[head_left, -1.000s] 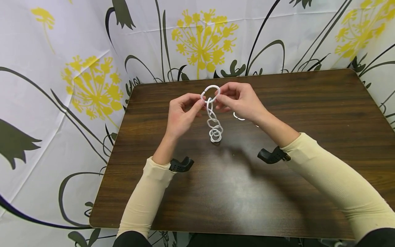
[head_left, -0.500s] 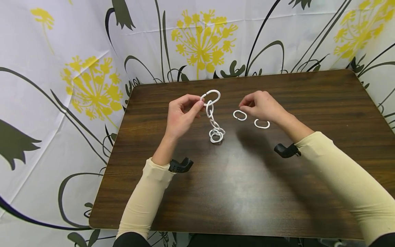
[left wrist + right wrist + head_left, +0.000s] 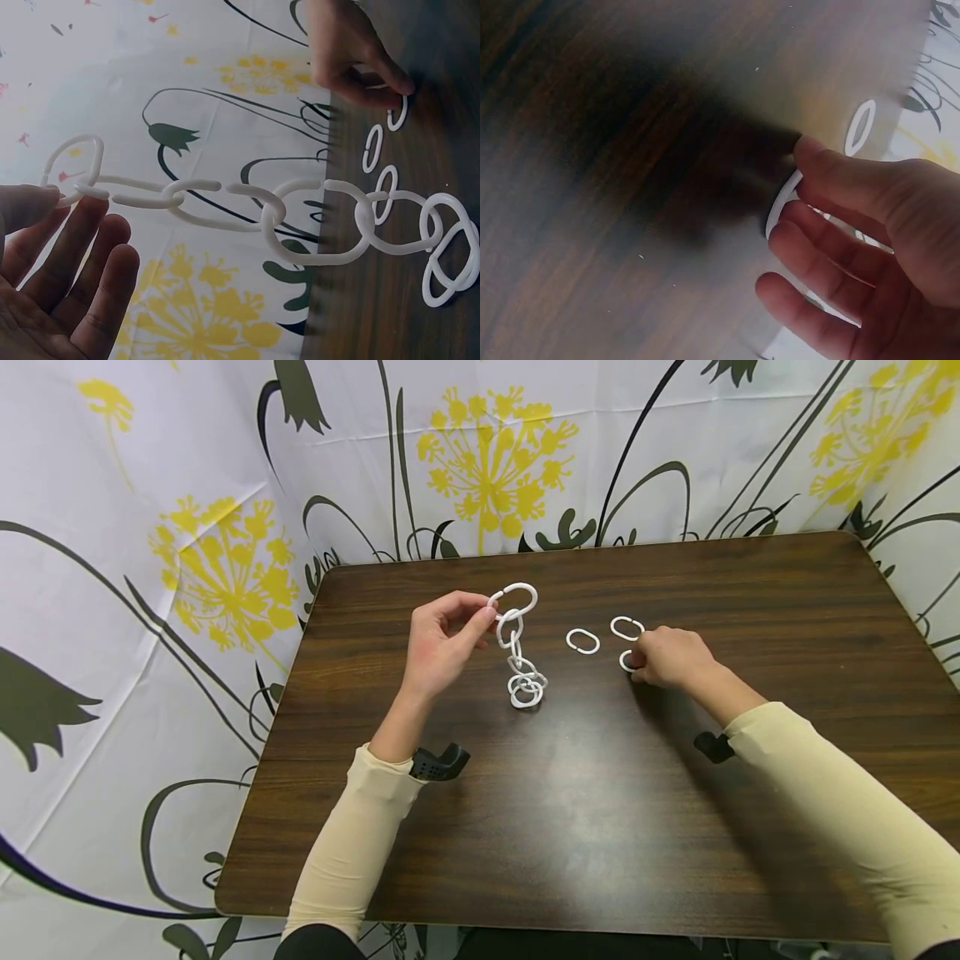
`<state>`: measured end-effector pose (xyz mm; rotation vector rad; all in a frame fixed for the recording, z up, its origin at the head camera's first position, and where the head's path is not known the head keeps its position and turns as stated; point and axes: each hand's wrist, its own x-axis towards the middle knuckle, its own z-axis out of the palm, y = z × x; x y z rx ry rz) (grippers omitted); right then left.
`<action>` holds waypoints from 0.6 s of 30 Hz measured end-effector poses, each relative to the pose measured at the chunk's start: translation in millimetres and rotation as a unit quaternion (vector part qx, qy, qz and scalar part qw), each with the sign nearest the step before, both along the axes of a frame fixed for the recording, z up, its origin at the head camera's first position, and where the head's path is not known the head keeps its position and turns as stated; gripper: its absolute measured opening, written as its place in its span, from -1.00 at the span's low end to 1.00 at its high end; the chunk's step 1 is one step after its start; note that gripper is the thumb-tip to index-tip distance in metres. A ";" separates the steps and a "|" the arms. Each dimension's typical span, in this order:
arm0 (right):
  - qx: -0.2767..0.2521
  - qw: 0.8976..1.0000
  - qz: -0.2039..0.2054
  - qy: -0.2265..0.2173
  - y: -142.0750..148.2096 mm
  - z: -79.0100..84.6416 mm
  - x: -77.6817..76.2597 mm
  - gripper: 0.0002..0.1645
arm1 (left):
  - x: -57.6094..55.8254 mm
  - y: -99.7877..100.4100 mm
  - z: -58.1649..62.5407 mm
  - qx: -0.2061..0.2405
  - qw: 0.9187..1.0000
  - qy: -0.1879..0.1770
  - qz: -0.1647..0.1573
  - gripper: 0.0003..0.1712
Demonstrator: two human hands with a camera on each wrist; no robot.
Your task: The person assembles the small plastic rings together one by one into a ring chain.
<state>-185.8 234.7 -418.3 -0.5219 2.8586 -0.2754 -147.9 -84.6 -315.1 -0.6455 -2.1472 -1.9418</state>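
My left hand (image 3: 448, 642) pinches the end link of a chain of white plastic links (image 3: 315, 259) between thumb and fingertips. From there the chain hangs down, its lower links bunched in a small pile on the table in the head view. Over to the right, my right hand (image 3: 670, 658) has thumb and fingertips on a loose white link (image 3: 778, 205), pinching it at the tabletop. Part of that link is hidden behind the fingers. Small gaps show in several of the links in the left wrist view.
Two more loose white links lie on the dark wooden table (image 3: 555, 835): one link (image 3: 567, 639) between the chain and my right hand, another link (image 3: 612, 624) just beyond that hand. A white floral cloth (image 3: 360, 460) hangs behind and left of the table.
My right hand has left the chain's top link and moved right and down to a loose link on the table. The left hand stays put, still holding the chain, which hangs slightly lower.
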 end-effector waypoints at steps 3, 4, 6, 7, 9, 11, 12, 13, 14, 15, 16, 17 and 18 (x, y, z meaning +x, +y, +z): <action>-0.003 1.000 0.003 0.007 -0.6 -2.4 1.2 -0.90 | 0.3 -0.1 -0.1 -0.002 1.000 -0.003 0.001 -0.85; -0.004 1.000 0.005 0.009 -0.8 -2.6 1.6 -0.91 | 0.4 -0.1 0.0 -0.003 1.000 -0.004 0.001 -0.85; -0.002 1.000 0.013 0.011 -1.2 -2.8 2.5 -0.89 | 0.6 -0.4 -0.2 -0.003 1.000 -0.007 0.001 -0.84; -0.001 1.000 0.018 0.010 -1.4 -2.8 2.9 -0.87 | 0.4 -0.7 -0.6 -0.003 1.000 -0.008 -0.001 -0.84; 0.004 1.000 0.027 0.010 -1.9 -2.6 3.7 -0.82 | -1.0 -1.5 -3.1 -0.003 1.000 -0.010 -0.001 -0.83; 0.008 0.999 0.032 0.011 -2.5 -2.1 4.0 -0.79 | -4.8 -2.9 -9.0 -0.002 1.000 -0.009 -0.001 -0.83; 0.006 0.999 0.031 0.011 -2.9 -2.0 3.8 -0.80 | -6.9 -3.7 -12.2 -0.001 1.000 -0.009 0.000 -0.84; 0.000 1.000 0.029 0.009 -3.6 -1.7 3.6 -0.82 | -9.1 -4.5 -15.5 0.000 1.000 -0.008 -0.001 -0.84; -0.008 1.000 0.025 0.008 -4.2 -1.2 3.2 -0.85 | -11.2 -5.5 -18.6 0.001 1.000 -0.007 -0.001 -0.84; -0.018 1.000 0.021 0.006 -4.7 -0.6 2.6 -0.87 | -13.4 -6.3 -21.9 0.002 1.000 -0.006 0.000 -0.84; -0.032 0.999 0.015 0.004 -5.3 0.0 2.0 -0.90 | -14.3 -6.7 -23.2 0.003 1.000 -0.006 0.000 -0.84; -0.048 0.999 0.008 0.003 -6.1 0.9 1.4 -0.93 | -14.9 -7.0 -24.1 0.004 1.000 -0.005 -0.001 -0.84; -0.068 0.998 0.002 0.002 -7.0 2.1 0.9 -0.94 | -15.2 -7.4 -24.7 0.005 1.000 -0.004 0.000 -0.84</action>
